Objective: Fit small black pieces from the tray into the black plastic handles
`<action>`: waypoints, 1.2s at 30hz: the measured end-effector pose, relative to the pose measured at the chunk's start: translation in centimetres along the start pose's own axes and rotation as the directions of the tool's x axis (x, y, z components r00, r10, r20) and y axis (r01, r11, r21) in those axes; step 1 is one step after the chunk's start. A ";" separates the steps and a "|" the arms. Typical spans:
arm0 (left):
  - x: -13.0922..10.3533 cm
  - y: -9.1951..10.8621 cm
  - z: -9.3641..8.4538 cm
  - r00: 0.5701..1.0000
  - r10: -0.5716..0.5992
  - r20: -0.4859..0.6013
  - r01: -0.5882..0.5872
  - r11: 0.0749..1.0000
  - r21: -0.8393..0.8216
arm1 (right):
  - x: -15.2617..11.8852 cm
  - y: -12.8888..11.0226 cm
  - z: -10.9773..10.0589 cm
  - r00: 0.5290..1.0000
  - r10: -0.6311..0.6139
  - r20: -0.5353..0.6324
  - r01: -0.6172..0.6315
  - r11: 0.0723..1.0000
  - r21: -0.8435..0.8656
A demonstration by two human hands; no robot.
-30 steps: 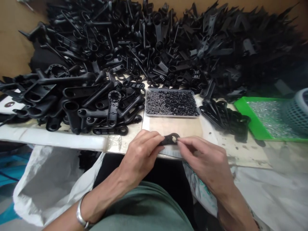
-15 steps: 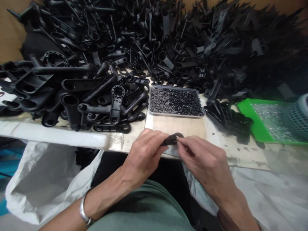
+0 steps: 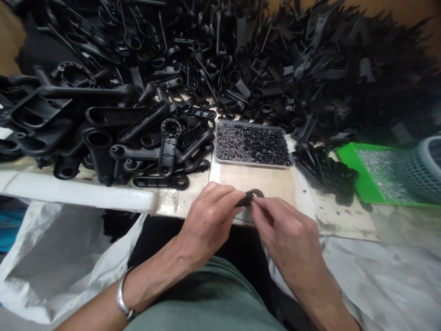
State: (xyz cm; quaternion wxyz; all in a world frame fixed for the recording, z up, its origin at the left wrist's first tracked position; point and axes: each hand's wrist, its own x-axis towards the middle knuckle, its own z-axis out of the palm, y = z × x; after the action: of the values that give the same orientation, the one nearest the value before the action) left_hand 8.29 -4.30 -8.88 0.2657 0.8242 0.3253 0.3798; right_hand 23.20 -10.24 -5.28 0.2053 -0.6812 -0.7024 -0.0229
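My left hand (image 3: pixel 209 224) is closed round one end of a black plastic arm (image 3: pixel 255 192), holding it above the front edge of the table. At the free, ringed end of that part, my right hand (image 3: pixel 288 230) has its thumb and finger pinched together, touching the plastic. Whatever is between those fingertips is too small to make out. Just beyond both hands lies a clear shallow tray (image 3: pixel 253 164) full of tiny metal and black pieces.
Black plastic arms (image 3: pixel 168 142) lie heaped on the left, with a larger pile (image 3: pixel 237 55) behind. To the right are more black parts (image 3: pixel 324 170), a green tray (image 3: pixel 365 184) of small clear pieces and a blue-grey basket (image 3: pixel 422 170). A white sack (image 3: pixel 34 257) hangs open below left.
My right hand has shifted slightly left along the black plastic arm, and the two hands are a little closer together. The view has turned slightly.
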 end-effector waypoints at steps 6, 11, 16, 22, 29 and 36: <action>0.0 -0.1 0.0 1.000 -0.003 0.023 0.003 1.000 -0.003 | 0.8 0.7 -0.9 0.981 0.130 0.146 -0.161 0.960 0.228; -0.1 0.0 0.0 1.000 -0.009 0.006 0.009 1.000 -0.012 | 1.5 0.6 -0.9 0.971 0.185 0.149 -0.210 0.963 0.171; 0.0 0.0 0.0 1.000 -0.019 0.006 0.019 1.000 -0.017 | 1.8 0.1 -1.1 0.980 0.132 0.148 -0.139 0.989 0.041; -0.1 -0.1 0.1 1.000 -0.025 0.014 0.026 0.999 -0.024 | 2.5 0.1 -1.6 0.973 0.027 0.228 -0.012 0.998 -0.068; 0.0 0.1 0.1 0.999 -0.016 -0.038 0.014 0.998 -0.055 | 2.6 -1.1 -1.4 0.960 -0.054 0.274 0.150 0.926 -0.346; 0.1 0.0 -0.1 0.999 -0.023 -0.047 0.020 0.999 -0.046 | 3.1 -3.4 -0.8 0.976 -0.055 0.209 0.171 0.789 -0.591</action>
State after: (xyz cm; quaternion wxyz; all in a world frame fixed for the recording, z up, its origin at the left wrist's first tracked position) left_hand 8.27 -4.24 -8.80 0.2809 0.8052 0.3315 0.4036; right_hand 20.16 -7.75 -2.72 -0.0896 -0.6668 -0.7133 -0.1965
